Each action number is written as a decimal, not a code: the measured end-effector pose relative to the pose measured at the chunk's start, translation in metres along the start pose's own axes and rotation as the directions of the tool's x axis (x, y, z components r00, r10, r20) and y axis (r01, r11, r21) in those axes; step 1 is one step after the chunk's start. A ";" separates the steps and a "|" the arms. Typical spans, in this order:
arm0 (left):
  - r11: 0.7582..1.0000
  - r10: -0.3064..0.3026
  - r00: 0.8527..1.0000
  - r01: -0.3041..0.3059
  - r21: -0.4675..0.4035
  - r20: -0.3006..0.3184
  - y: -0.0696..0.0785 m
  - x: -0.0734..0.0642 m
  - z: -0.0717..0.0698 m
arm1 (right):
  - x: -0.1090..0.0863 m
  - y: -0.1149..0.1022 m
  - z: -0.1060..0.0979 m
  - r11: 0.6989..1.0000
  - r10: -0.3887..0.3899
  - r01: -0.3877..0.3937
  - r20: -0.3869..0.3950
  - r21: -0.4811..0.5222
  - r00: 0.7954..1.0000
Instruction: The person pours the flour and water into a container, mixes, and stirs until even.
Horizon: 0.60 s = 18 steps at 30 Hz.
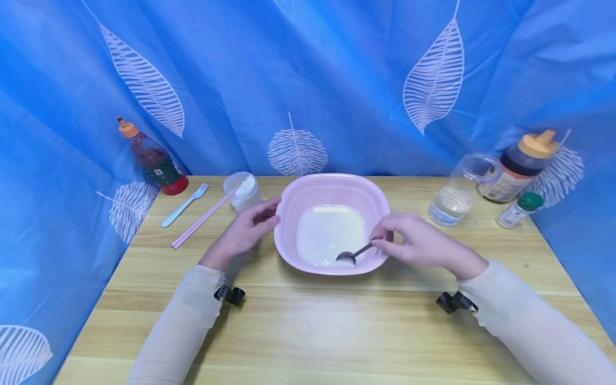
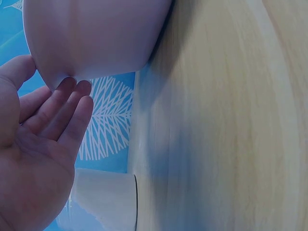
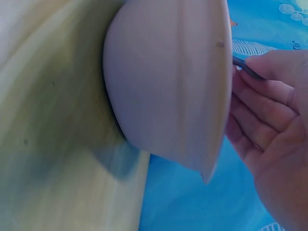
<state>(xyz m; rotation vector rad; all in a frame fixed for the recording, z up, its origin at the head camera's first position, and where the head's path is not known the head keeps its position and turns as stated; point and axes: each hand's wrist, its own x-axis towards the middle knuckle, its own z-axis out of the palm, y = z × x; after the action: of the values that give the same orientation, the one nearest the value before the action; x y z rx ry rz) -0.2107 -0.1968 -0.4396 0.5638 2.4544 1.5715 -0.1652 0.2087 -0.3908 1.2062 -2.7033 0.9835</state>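
A pink basin [image 1: 332, 182] stands on the table with white liquid [image 1: 331, 232] in its bottom. My right hand [image 1: 414, 238] pinches the handle of a dark spoon [image 1: 346, 258] over the basin's right rim, and the spoon's bowl lies at the liquid near the front wall. In the right wrist view, the handle end [image 3: 248, 67] shows between thumb and fingers, the other fingers close to the rim. My left hand [image 1: 245, 230] touches the basin's left side. Its loosely extended fingers [image 2: 72, 108] meet the outer wall in the left wrist view, thumb at the rim.
Behind my left hand stands a clear jar of white powder [image 1: 243, 190]. Pink chopsticks [image 1: 199, 222], a blue fork [image 1: 185, 204] and a red sauce bottle [image 1: 156, 160] lie or stand left. At right are a glass cup of clear liquid [image 1: 452, 200], a dark sauce bottle [image 1: 517, 166] and a green-capped shaker [image 1: 520, 209].
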 end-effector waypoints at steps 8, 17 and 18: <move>1.000 0.000 1.000 0.000 0.013 0.003 -0.001 0.000 0.000 | 0.011 -0.006 0.018 0.996 0.084 -0.083 -0.043 0.042 0.996; 1.000 -0.009 1.000 0.009 0.014 -0.001 0.002 -0.001 0.000 | 0.019 -0.003 0.015 0.973 0.216 -0.224 -0.135 -0.047 0.967; 1.000 -0.010 1.000 0.010 0.012 -0.001 0.002 -0.001 0.000 | 0.018 -0.001 0.014 0.970 0.226 -0.236 -0.147 -0.059 0.963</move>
<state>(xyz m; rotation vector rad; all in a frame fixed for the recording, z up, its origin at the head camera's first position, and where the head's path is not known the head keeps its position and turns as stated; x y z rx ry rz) -0.2095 -0.1963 -0.4373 0.5516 2.4653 1.5545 -0.1741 0.1882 -0.3962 0.7902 -2.7855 0.9368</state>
